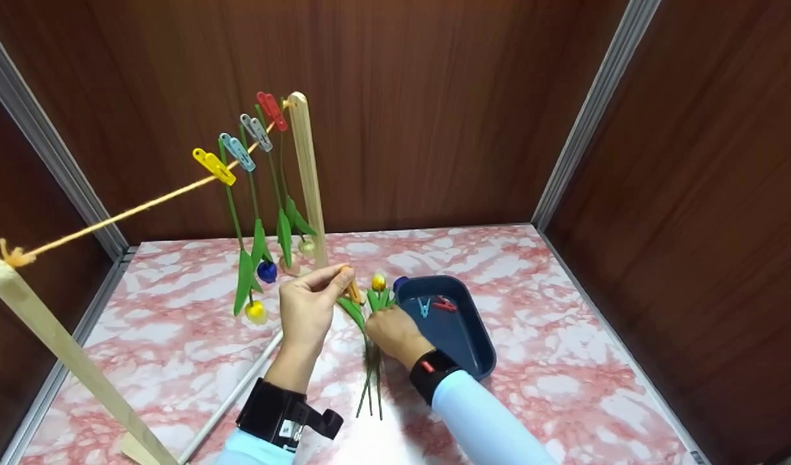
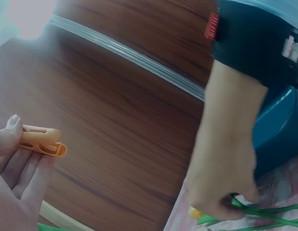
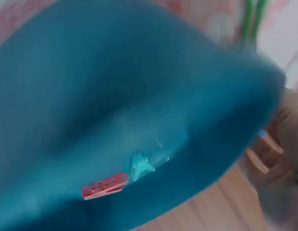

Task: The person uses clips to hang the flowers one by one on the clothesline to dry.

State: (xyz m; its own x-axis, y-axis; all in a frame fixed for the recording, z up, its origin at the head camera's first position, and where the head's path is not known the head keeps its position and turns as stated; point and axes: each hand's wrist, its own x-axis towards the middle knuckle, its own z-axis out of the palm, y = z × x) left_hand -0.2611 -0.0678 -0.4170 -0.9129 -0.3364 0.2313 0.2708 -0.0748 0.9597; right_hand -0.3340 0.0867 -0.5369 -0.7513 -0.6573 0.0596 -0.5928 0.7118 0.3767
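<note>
My left hand (image 1: pixel 308 307) pinches an orange clothespin (image 2: pixel 42 139) between thumb and fingers, above the table beside the rope. My right hand (image 1: pixel 395 329) is lower, its fingers curled at the green stems of artificial tulips (image 1: pixel 378 282) lying on the table. Which stem it holds is hidden by the hand. In the left wrist view the green stems (image 2: pixel 271 214) come out from the curled right fingers. Several tulips hang head down from the rope (image 1: pixel 137 210), held by yellow (image 1: pixel 214 166), light blue (image 1: pixel 238 152), grey (image 1: pixel 256 132) and red (image 1: pixel 271 111) clothespins.
A dark blue basin (image 1: pixel 479 336) stands right of the tulips, with a blue clothespin (image 1: pixel 424 307) and red clothespins (image 1: pixel 445 304) inside. Wooden posts (image 1: pixel 310 174) bear the rope at each end; a white bar (image 1: pixel 234 394) runs along the table. Brown panels (image 1: pixel 434 116) enclose the table.
</note>
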